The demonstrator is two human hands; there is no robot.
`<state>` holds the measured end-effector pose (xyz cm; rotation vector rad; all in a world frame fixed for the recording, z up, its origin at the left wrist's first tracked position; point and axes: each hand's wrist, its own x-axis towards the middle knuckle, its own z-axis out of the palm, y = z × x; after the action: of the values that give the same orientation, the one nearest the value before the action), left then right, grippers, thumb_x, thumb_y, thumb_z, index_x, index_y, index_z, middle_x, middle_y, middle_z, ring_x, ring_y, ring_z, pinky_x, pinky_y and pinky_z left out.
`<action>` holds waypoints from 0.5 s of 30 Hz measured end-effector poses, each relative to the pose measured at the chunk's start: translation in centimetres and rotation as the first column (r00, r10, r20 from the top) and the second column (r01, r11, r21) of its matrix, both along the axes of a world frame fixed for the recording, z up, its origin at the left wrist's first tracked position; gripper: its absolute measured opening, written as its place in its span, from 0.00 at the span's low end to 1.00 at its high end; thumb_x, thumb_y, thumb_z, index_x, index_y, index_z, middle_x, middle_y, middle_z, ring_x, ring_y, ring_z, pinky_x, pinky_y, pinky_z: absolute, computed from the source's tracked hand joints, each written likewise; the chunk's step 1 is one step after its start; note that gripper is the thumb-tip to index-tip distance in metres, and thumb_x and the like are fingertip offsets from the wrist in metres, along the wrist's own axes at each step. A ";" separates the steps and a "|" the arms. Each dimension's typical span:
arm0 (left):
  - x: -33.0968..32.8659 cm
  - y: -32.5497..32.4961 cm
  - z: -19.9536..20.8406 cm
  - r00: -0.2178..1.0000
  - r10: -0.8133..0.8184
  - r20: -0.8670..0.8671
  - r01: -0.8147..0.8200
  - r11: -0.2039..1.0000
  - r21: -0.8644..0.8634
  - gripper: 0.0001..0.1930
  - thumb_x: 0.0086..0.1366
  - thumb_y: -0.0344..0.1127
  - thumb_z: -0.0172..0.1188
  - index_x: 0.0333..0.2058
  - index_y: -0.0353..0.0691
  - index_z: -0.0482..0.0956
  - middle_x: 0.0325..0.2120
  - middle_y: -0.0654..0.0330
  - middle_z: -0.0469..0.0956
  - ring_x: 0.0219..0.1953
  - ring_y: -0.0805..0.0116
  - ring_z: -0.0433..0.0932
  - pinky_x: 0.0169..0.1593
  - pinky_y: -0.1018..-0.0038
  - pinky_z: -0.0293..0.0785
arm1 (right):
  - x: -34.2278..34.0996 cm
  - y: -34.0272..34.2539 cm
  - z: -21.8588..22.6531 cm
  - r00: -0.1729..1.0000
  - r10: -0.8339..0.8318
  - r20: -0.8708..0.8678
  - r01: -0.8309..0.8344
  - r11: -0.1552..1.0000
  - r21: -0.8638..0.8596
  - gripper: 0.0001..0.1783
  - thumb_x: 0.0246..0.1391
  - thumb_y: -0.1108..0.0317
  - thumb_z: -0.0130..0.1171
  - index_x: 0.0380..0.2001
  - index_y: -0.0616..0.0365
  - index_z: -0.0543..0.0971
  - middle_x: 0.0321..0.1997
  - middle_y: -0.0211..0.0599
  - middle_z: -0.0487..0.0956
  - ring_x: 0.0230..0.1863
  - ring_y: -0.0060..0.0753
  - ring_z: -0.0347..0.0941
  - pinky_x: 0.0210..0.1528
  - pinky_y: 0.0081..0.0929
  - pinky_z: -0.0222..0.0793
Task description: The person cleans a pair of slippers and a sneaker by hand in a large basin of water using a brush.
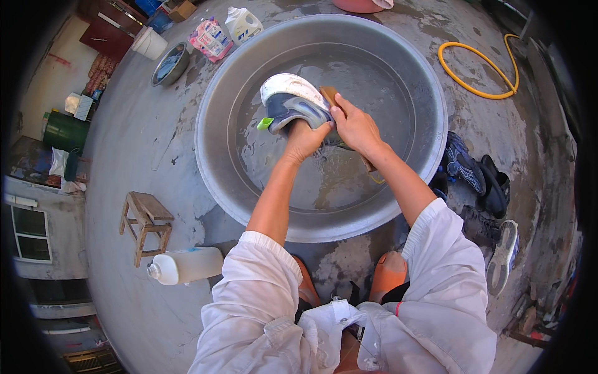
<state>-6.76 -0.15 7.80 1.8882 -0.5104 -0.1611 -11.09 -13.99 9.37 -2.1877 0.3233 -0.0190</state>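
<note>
Over the large grey metal basin (434, 140), which holds murky water (336, 193), my left hand (305, 138) is pushed into the opening of a blue-grey shoe (289, 109) and grips it. The shoe has a dirty white sole (289, 83) turned up and away from me, and a bright green tab (265, 123) at its heel or collar. My right hand (358, 128) is closed round a brown wooden brush (328, 95), whose front end touches the shoe's sole edge. Its handle end, with a thin yellow cord, shows below my right wrist. The bristles are hidden.
Several dark shoes (492, 184) and a shoe lying sole outward (502, 257) lie right of the basin. A yellow hose (476, 90) curls beyond them. Left are a wooden stool (148, 218) and a white jug (187, 266); farther off stand a detergent bottle (243, 26), pink packet (210, 40) and small bowl (170, 64).
</note>
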 end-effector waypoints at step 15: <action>-0.1 -0.9 -2.4 0.961 0.113 0.251 -0.147 0.982 0.120 0.22 0.53 0.38 0.60 0.44 0.30 0.70 0.42 0.51 0.72 0.46 0.60 0.69 0.52 0.70 0.60 | 1.9 -0.8 0.2 0.982 -0.187 0.013 0.186 0.981 0.055 0.27 0.57 0.52 0.33 0.58 0.48 0.59 0.47 0.48 0.73 0.49 0.50 0.68 0.48 0.40 0.63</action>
<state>-6.85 -1.08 5.44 2.0832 -0.5497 0.1277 -9.21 -14.81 9.58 -2.0966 0.5116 -0.1331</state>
